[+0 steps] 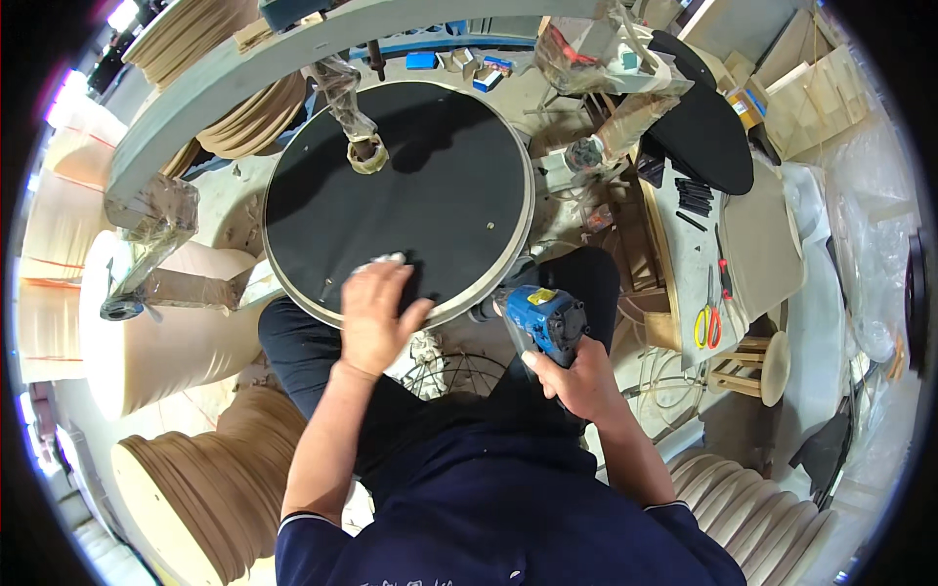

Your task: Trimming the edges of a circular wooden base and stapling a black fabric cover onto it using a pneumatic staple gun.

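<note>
now left hand (376, 313) fingers spread flat on black round panel (410, 186); right hand (576, 381) fingers gripping blue power tool (542, 317).

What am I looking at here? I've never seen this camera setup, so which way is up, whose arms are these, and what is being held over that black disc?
This is a single wide fisheye view from a camera worn on a person's head, looking down at their own lap and hands. There is no machine: the forearms entering from the bottom belong to the wearer.

In front of them sits a large round black fabric-covered disc with a pale wooden rim. The left hand presses flat on its near edge, over a bit of white cloth. The right hand grips a blue handheld power tool, nose pointed at the disc's edge.

Around them: stacks of round plywood rings, a cluttered side bench with yellow-handled scissors, and another black padded panel.
</note>
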